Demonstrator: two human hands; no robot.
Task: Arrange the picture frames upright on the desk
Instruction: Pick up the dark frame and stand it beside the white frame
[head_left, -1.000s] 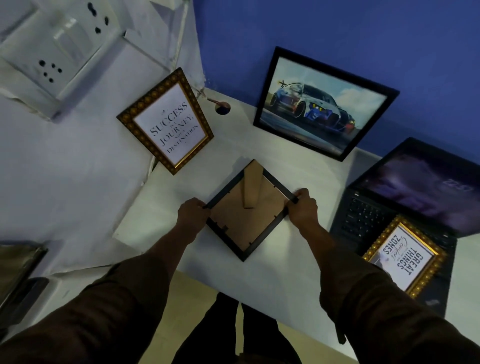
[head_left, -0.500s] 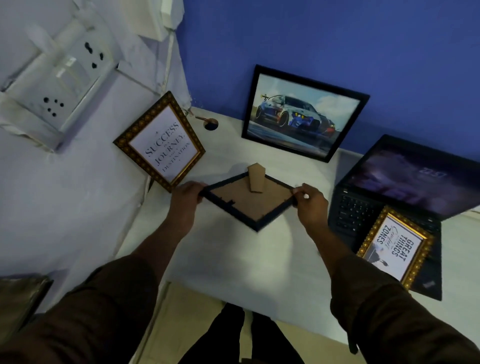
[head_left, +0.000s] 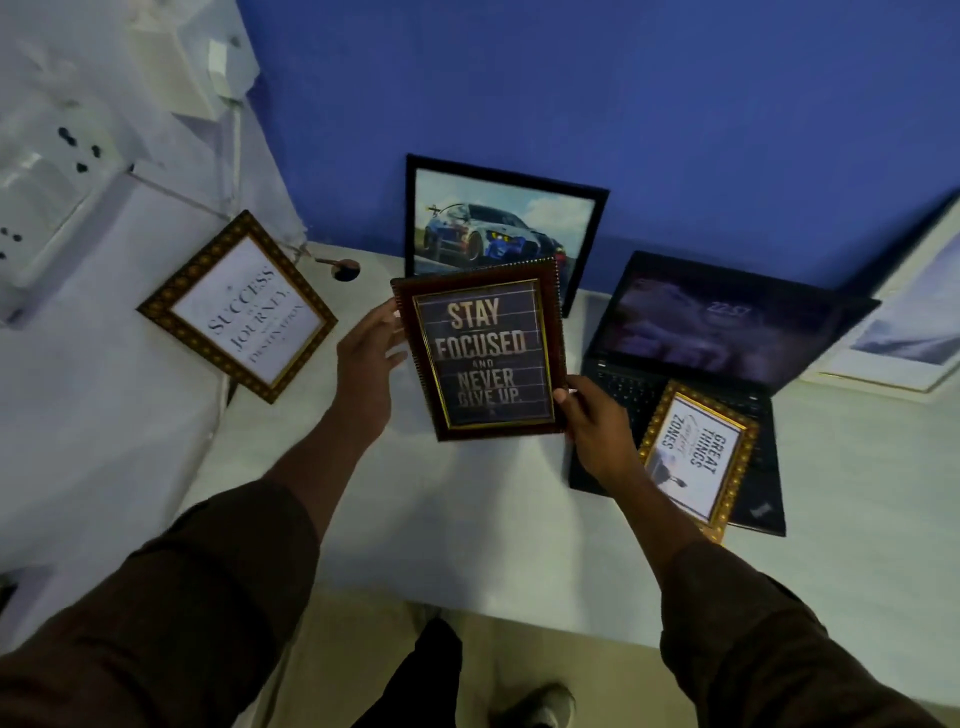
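A dark red frame (head_left: 483, 353) reading "Stay focused and never give up" is held above the white desk (head_left: 467, 519), its picture side facing me. My right hand (head_left: 592, 421) grips its lower right corner. My left hand (head_left: 369, 358) touches its left edge with the fingers spread. A black-framed car picture (head_left: 504, 218) leans upright against the blue wall behind it. A gold "Success" frame (head_left: 239, 306) leans against the white wall at the left. A gold "Great things" frame (head_left: 696, 457) rests on the laptop keyboard.
An open black laptop (head_left: 727, 332) sits on the desk at the right. A cable hole (head_left: 345, 269) is in the desk's back left corner. A white switchboard (head_left: 47, 192) is on the left wall. Another picture (head_left: 914, 322) leans at the far right.
The frame lay face down with its brown back and stand showing; both hands lifted it and turned it over, so its printed front now faces me. The view has shifted right.
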